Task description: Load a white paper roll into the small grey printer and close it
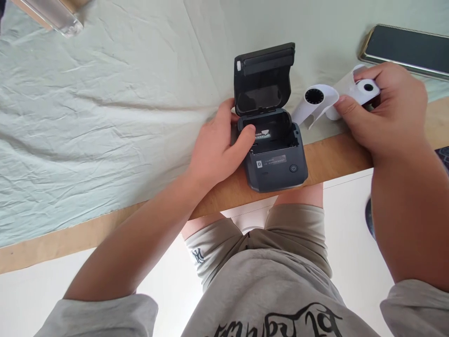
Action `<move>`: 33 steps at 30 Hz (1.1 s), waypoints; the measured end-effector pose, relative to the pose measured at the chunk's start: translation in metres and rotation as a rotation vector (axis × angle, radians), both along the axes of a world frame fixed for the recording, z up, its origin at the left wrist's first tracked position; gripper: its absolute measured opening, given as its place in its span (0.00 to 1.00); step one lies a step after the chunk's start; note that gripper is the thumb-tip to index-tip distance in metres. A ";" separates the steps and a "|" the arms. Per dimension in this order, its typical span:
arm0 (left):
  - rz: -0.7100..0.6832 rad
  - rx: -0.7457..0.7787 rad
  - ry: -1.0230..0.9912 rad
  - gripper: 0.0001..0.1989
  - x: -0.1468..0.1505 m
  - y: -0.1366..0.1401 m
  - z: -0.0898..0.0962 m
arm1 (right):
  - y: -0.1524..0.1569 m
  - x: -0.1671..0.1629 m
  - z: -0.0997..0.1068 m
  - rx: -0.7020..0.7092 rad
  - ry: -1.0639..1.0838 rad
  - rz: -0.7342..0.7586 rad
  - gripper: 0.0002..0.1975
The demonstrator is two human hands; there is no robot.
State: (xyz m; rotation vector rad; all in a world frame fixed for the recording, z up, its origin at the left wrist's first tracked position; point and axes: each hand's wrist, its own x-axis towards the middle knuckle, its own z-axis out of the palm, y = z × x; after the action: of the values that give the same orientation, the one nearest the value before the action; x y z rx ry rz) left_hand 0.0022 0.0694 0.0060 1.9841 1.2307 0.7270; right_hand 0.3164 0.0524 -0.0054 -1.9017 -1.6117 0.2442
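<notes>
A small dark grey label printer [275, 171] sits at the table's front edge with its lid [263, 86] raised. Its roll compartment shows a printed sticker and no roll inside. My left hand [220, 145] grips the printer's left side, the thumb over the compartment rim and the fingers partly hidden behind the hinge. To the right of the printer, my right hand [393, 107] is closed on white label rolls. One label roll [303, 110] with a black core points toward the printer, and a smaller roll [365, 91] sits under my fingers. A curved strip of white paper runs between them.
A dark-screened phone [410, 49] lies at the upper right, just beyond my right hand. A clear plastic object [59, 18] is at the upper left. A wrinkled pale green cloth [105, 117] covers the table, leaving its wooden front edge [336, 159] bare.
</notes>
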 end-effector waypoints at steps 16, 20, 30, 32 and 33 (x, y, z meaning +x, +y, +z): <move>0.010 0.003 0.035 0.26 0.002 -0.001 0.003 | 0.000 -0.005 0.002 0.051 0.045 0.013 0.23; 0.006 0.005 0.028 0.23 0.001 -0.001 0.002 | 0.001 -0.003 -0.001 0.059 0.060 0.044 0.28; 0.001 0.010 0.006 0.21 0.000 0.001 0.000 | -0.001 0.000 -0.002 0.060 0.068 0.109 0.30; 0.002 0.018 0.007 0.21 0.001 0.001 0.000 | 0.000 -0.001 -0.002 0.051 0.057 0.102 0.29; 0.002 0.017 0.010 0.22 0.001 0.001 0.000 | 0.000 -0.001 -0.002 0.049 0.045 0.096 0.29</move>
State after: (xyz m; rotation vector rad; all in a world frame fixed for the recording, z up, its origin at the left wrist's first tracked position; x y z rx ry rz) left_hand 0.0029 0.0706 0.0059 2.0027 1.2365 0.7323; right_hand 0.3149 0.0521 -0.0075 -1.7724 -1.6653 0.2829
